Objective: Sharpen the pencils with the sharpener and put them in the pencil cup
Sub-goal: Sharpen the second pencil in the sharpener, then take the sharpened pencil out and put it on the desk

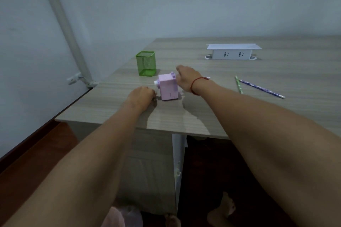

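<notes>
Left hand point(141, 96) lies curled at the crank side of sharpener point(168, 87); right hand point(186, 79) covers its far top. Neither grip can be told. Cup point(146, 63) stands just behind; green pencil point(238, 84) and blue pencil point(262, 89) lie well right.

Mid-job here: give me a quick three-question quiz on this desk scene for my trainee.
1. Multiple choice: where is the cup relative to the sharpener? A) behind it, to the left; B) to its right; C) on top of it.
2. True or false: two pencils lie on the desk to the right of the right hand.
3. Fill in: the left hand is at the sharpener's ____ side.
Key: 1 A; 2 true; 3 left.
</notes>
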Demonstrator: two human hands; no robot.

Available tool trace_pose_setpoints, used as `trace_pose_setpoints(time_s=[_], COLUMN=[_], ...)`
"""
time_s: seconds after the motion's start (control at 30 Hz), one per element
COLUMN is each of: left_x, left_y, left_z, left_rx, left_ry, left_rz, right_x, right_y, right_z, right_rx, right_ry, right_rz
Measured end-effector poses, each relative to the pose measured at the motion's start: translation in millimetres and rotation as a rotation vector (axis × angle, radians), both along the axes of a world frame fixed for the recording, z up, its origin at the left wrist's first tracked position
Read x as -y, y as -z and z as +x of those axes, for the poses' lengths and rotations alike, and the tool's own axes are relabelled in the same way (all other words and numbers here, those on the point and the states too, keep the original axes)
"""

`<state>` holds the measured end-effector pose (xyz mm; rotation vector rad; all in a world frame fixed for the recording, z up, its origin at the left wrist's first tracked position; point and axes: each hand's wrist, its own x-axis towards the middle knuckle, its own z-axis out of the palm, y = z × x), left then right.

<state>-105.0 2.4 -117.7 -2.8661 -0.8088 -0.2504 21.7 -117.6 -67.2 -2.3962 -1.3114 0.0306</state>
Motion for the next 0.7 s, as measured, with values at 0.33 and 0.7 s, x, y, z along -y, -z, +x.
trace_pose_setpoints(time_s=[0.33, 0.7], left_x=[22, 36], left_y=[-36, -30], left_z=[15, 24], left_rx=[0.554, 0.599], left_ry=[0.017, 0.070], left_rz=[-0.259, -0.455], right_x=[10, 50], right_y=[2, 0], right_z=[-4, 34], right_rx=[0.239, 0.384], right_ry=[-0.070, -0.078], right_rz=[-0.176, -0.255])
